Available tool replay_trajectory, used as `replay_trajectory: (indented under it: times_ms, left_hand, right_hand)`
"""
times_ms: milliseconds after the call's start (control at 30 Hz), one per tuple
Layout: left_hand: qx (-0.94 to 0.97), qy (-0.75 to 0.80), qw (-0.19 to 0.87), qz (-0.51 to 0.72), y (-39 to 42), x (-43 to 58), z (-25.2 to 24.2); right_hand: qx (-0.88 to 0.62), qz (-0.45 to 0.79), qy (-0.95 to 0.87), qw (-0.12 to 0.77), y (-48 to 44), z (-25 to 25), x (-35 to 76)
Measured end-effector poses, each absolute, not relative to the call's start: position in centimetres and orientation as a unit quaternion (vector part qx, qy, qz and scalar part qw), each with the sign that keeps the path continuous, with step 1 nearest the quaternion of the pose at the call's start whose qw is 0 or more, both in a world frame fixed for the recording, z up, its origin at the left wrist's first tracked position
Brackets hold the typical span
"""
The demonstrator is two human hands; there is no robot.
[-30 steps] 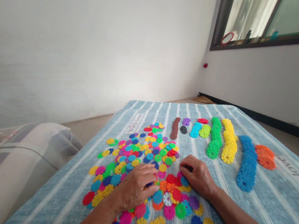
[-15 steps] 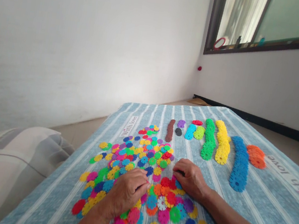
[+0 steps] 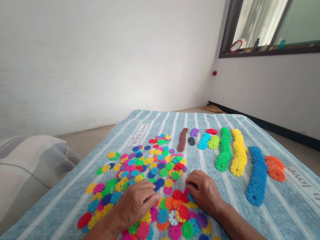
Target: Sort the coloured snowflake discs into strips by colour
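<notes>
Notched plastic discs in many colours lie in a loose heap on the striped blue cloth [image 3: 71, 203]. My left hand [image 3: 139, 202] rests low over the heap's middle, fingers curled together, beside a dark blue disc [image 3: 159, 183]. Whatever its fingertips may hold is hidden. At the heap's right edge is my right hand [image 3: 203, 190], fingers bent down next to a magenta disc [image 3: 187, 189] and red discs [image 3: 177, 194]. Its fingertips are turned away, so I cannot see what they hold. Between the hands lie orange discs [image 3: 168, 203] and a white disc [image 3: 173, 217].
Beyond my right hand, overlapping discs form single-colour rows: brown [image 3: 182, 140], green [image 3: 224, 151], yellow [image 3: 238, 155], blue [image 3: 256, 177] and orange [image 3: 275, 168]. Smaller purple, black, light blue, lime and red groups lie among them. Grey checked bedding [image 3: 32, 181] is at the left.
Almost nothing differs. The fingers of my left hand have drawn slightly left, showing more of the dark blue disc. My right hand stays in place.
</notes>
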State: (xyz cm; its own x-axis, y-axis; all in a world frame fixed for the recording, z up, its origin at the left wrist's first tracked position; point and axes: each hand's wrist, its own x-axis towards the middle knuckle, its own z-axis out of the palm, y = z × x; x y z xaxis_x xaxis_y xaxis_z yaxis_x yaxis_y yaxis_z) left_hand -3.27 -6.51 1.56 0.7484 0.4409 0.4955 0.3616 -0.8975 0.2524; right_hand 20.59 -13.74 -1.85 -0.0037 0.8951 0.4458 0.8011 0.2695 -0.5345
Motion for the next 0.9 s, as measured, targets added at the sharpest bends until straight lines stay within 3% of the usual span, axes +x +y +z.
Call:
replay_trajectory:
  times_ms: [333,600,900]
  left_hand:
    - [0.937,0.204,0.072,0.276,-6.6,-3.2,1.5]
    - [0.907,0.224,0.014,0.357,-6.0,-3.4,1.2]
    - [0.923,0.23,0.01,0.309,-5.7,-3.7,0.4]
  right_hand:
    - [-0.601,0.067,-0.706,0.368,-13.9,-1.6,20.5]
    - [-0.604,0.07,-0.705,0.364,-14.0,-1.6,20.4]
    - [-0.606,0.072,-0.705,0.361,-14.0,-1.7,20.4]
